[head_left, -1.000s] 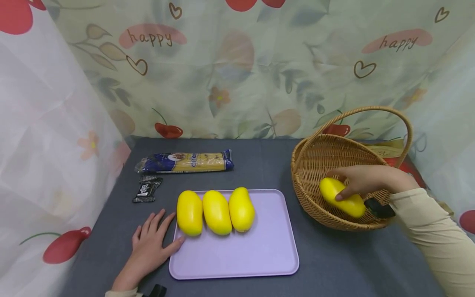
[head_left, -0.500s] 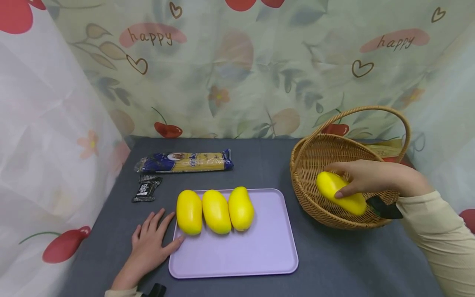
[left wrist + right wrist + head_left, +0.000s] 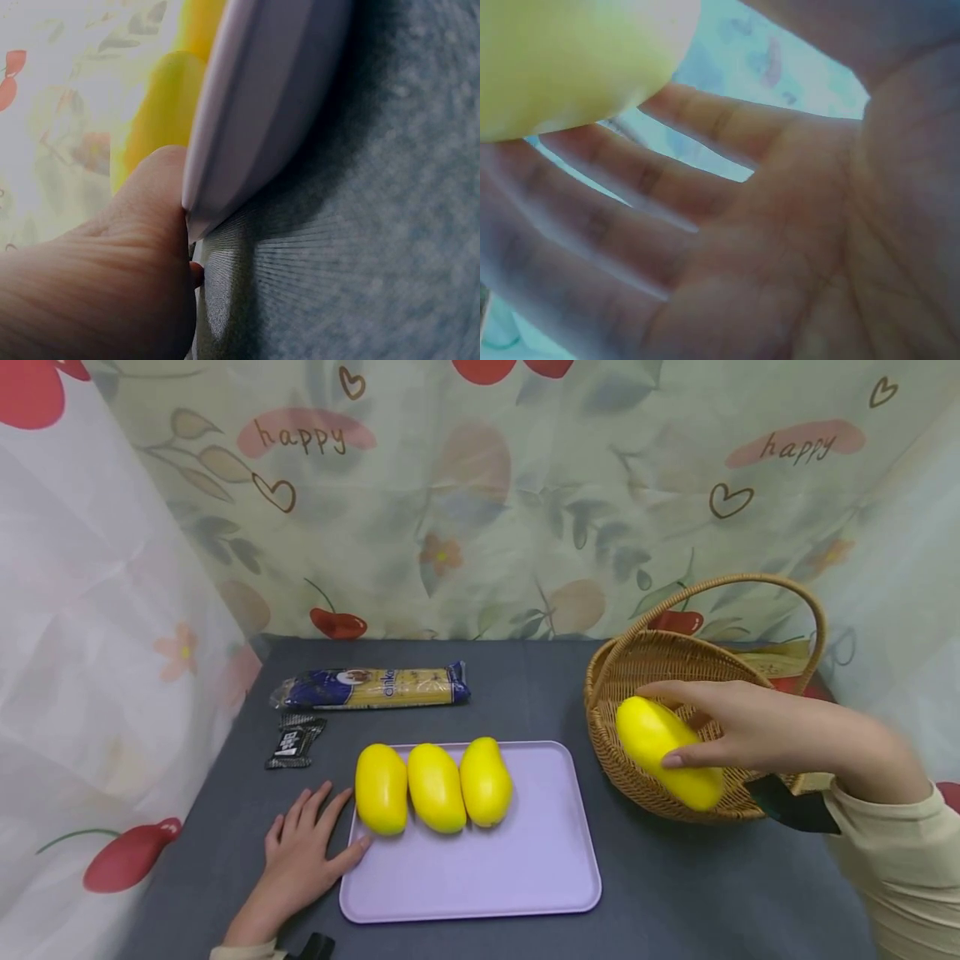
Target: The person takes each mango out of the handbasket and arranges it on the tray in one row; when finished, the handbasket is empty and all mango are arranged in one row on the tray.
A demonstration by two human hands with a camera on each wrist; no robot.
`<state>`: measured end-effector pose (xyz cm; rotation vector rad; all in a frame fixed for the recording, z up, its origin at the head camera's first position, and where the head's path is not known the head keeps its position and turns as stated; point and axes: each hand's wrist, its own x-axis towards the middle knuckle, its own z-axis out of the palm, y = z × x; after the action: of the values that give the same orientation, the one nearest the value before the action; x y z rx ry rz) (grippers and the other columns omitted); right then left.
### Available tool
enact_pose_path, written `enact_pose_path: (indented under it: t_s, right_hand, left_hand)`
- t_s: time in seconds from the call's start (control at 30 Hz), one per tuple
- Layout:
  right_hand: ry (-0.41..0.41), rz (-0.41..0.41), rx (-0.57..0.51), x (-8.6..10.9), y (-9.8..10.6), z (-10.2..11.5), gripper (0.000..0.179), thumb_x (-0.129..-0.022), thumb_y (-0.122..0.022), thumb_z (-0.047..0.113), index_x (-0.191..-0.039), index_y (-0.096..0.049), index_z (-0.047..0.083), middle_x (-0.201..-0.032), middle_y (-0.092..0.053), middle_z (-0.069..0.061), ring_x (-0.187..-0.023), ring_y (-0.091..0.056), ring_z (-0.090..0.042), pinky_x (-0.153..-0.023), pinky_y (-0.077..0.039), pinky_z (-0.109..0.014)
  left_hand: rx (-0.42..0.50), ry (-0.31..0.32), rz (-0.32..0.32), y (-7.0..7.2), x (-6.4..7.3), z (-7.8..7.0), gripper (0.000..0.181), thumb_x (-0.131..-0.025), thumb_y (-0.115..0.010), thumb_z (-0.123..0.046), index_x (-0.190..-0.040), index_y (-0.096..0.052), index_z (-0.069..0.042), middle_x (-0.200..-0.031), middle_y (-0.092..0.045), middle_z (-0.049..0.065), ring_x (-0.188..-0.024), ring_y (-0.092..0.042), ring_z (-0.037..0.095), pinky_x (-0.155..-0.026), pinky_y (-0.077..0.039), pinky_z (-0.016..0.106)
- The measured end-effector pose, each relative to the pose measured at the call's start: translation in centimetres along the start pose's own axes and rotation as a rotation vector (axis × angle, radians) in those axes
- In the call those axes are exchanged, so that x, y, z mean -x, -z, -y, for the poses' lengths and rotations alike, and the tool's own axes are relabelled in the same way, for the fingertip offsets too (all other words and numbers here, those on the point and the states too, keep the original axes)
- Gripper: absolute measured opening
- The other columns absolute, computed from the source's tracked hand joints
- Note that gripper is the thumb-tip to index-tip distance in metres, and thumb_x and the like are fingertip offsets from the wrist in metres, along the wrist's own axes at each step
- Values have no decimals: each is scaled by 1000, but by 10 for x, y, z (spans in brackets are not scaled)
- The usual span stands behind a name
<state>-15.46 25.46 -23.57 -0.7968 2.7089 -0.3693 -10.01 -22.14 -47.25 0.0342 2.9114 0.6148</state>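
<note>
My right hand (image 3: 720, 727) grips a yellow mango (image 3: 663, 752) and holds it over the front left rim of a wicker basket (image 3: 645, 672). The same mango (image 3: 570, 60) fills the top left of the right wrist view, above my fingers (image 3: 630, 187). Three more yellow mangoes (image 3: 432, 785) lie side by side on the back of a lilac tray (image 3: 517, 860). My left hand (image 3: 303, 856) rests flat on the grey table, its thumb against the tray's left edge (image 3: 255, 127).
A blue and yellow pasta packet (image 3: 371, 687) lies at the back left of the grey table (image 3: 675, 893). A small black wrapper (image 3: 294, 742) sits in front of it. Patterned curtains close in the left, back and right sides.
My right hand has lifted the mango up out of the basket and moved it left toward the rim. The left hand and tray have stayed put.
</note>
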Motion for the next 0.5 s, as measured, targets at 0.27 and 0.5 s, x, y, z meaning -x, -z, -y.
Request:
enact_pose_path:
  t_s: [0.27,0.5]
  right_hand:
    - [36,-66,-132,-4,-22,32,77,-84,-65,54,-144,-38,14,-134,-52,-2,-107,-56,-17,-86,-50,-41]
    - [-5,-187,-220,-27,-71,51,76,-87,-63,51,-144,-37,8,-137,-50,-10,-114,-55,-23,-91,-49,-45]
  left_hand:
    - [-5,17,18,1,-1,-2,92,-81,-52,-74,-148,-36,-13,-155,-20,21,-141,-8,45,-102,-4,72]
    - [-4,13,15,3,0,-4,90,-82,-53,-72,-148,-36,-14,-154,-20,22,-141,-8,45,-102,-5,72]
